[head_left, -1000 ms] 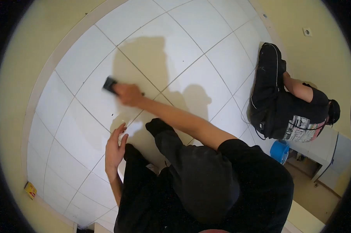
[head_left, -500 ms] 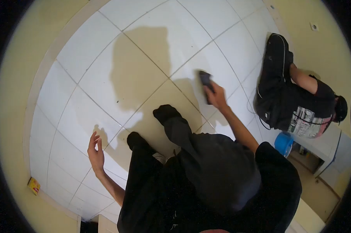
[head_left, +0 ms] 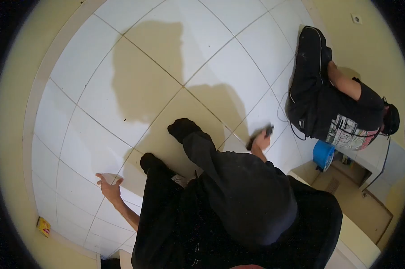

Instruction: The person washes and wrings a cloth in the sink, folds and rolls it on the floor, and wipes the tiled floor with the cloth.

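R hand [head_left: 261,142] grips the dark handheld obj [head_left: 269,131], out wide over the tiled floor [head_left: 211,62], can't tell if it's touching! L hand [head_left: 110,190], well apart, is empty, fingers spread, nr the tiles. Blue round container [head_left: 322,155] sits R of R hand, seated co-worker [head_left: 312,96] up-R of it, yellow pkt [head_left: 43,226] past L hand.

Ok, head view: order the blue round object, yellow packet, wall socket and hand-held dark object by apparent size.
1. Blue round object
2. Yellow packet, dark object: unsure, since the right hand partly covers the latter
3. Wall socket
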The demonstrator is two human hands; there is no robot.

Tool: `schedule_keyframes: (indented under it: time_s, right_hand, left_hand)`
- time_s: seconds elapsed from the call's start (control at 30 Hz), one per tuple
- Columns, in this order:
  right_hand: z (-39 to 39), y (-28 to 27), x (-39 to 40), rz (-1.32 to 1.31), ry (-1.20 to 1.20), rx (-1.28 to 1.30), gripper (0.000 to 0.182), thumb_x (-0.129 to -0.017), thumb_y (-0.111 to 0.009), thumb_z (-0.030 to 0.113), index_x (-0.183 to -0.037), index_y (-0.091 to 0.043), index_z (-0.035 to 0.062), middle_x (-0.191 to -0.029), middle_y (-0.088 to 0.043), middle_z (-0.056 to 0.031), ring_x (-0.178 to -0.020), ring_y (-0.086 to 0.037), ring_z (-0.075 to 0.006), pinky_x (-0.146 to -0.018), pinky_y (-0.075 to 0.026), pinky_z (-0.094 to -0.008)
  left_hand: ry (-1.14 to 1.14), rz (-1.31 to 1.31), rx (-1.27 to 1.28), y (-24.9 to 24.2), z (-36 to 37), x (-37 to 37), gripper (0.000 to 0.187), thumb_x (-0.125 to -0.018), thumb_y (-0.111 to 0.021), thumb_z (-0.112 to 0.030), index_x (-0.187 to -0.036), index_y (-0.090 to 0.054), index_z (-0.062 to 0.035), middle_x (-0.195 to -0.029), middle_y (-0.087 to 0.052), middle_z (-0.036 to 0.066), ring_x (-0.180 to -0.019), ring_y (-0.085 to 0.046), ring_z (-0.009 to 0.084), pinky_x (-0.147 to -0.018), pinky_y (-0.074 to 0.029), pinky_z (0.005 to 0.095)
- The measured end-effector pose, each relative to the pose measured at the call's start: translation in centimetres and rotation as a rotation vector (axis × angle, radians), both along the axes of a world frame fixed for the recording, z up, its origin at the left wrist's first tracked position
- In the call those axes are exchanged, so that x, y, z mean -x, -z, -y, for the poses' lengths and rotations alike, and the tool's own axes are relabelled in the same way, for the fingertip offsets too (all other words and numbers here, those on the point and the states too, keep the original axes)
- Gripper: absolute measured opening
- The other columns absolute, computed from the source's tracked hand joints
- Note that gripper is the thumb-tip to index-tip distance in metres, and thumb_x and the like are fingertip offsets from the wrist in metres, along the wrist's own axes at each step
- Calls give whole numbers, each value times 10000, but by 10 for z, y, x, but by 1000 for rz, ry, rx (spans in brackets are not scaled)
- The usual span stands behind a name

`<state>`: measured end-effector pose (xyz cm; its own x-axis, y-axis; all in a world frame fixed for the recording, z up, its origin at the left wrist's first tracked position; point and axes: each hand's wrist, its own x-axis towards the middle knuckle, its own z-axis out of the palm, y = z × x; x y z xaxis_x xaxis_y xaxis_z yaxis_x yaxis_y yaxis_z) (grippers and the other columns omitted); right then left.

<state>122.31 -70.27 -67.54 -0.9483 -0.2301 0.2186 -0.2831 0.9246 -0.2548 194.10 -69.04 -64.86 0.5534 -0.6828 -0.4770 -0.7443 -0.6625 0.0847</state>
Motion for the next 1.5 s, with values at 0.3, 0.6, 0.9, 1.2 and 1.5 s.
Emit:
schedule_keyframes:
  time_s: [0.3, 0.6, 0.9, 1.2, 1.5]
  right_hand:
    - [258, 7, -204, 262, -946, 291, 356, -915, -719, 344, -1091, -744, 37, -839, -734, -170, -718, -699, -333, -663, -534, -446]
    - [255, 29, -487, 619, -2037, -130, 208, -870, -655, 197, -1041, -614, 86, -855, -702, -131, -733, -703, -364, -639, -537, -524]
    - [269, -40, -436, 1746, -1394, 294, 474, -1019, -646, 343, -1321, -594, -18, -1082, -705, -77, -918, -621, -167, -852, -525, -338]
    - [185, -43, -81, 516, -884, 209, 475, -965, -657, 250, -1370, -622, 5, -1138, -755, -194, -998, -733, -277, -917, -547, -386]
    - [228, 8, -13, -23, -503, 15, 464, -967, -608, 468, -1259, -716, 123, -923, -755, -203, -830, -718, -433, -750, -546, -521]
  left_hand:
    - [-65, 19, -38, -11, 24, 14, 1304, -473, -982, -123, -1578, -301, 2, -1268, -592, 331, -1105, -661, 454, -940, -551, 467]
    - [-40, 62, -31, 0, 17, 9, 1343, -462, -993, -157, -1576, -260, 8, -1211, -637, 311, -1063, -673, 450, -929, -549, 457]
    - [-36, 9, 86, 0, 7, 10, 1290, -484, -986, -153, -1563, -299, 19, -1215, -636, 370, -1096, -655, 487, -953, -536, 466]
    - [-60, 28, 79, 11, 5, 6, 1316, -455, -982, -120, -1566, -290, 25, -1263, -588, 421, -1165, -615, 518, -1013, -506, 472]
    - [-151, -65, 168, 2, 6, 15, 1316, -422, -977, -58, -1569, -335, 8, -1263, -615, 371, -1176, -598, 493, -1030, -477, 492]
